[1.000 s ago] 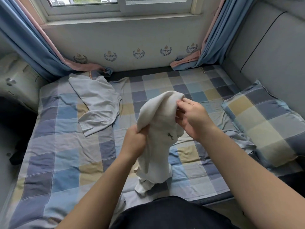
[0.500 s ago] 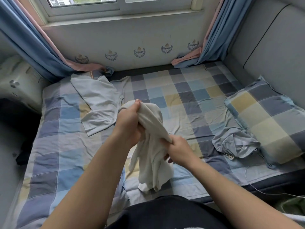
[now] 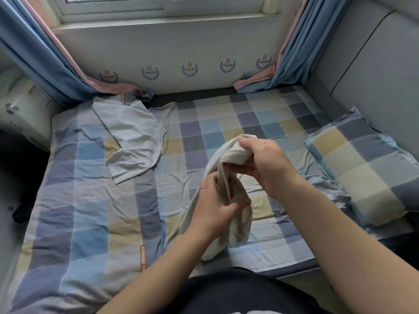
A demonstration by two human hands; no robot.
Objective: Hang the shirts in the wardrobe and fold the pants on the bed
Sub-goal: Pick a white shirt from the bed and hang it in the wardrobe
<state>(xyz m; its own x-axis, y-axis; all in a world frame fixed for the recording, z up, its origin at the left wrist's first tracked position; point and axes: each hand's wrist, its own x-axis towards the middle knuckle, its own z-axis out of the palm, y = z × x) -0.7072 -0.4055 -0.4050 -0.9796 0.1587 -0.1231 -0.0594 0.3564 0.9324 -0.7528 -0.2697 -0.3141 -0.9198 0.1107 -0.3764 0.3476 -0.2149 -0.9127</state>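
Cream cloth is pinched between the fingers of both hands: the right hand (image 3: 266, 165) closes thumb and fingers over the top fold of a cream shirt (image 3: 229, 196), while the left hand (image 3: 214, 208), lower and nearer the person, clamps its thumb and fingers on the bunched middle of the same garment. A thin ring (image 3: 202, 188) shows on one finger of the left hand. Between the two grips a strip of the shirt's inner edge with a reddish mark faces the camera; what that mark is cannot be told. The shirt hangs in a loose arch from the right hand down past the left, and its lower end trails onto the checked bed sheet (image 3: 90, 223) near the front edge of the mattress. Both bare forearms reach in from the bottom of the view over dark clothing at the person's waist. Farther out, a pale grey T-shirt (image 3: 133, 141) lies spread flat on the far left part of the bed, well apart from the hands. A crumpled grey-blue garment (image 3: 326, 189) sits to the right, partly hidden behind the right forearm and just beside a checked pillow (image 3: 367, 173). Blue curtains (image 3: 45, 55) with pink edging hang at both far corners below a window (image 3: 158, 5).
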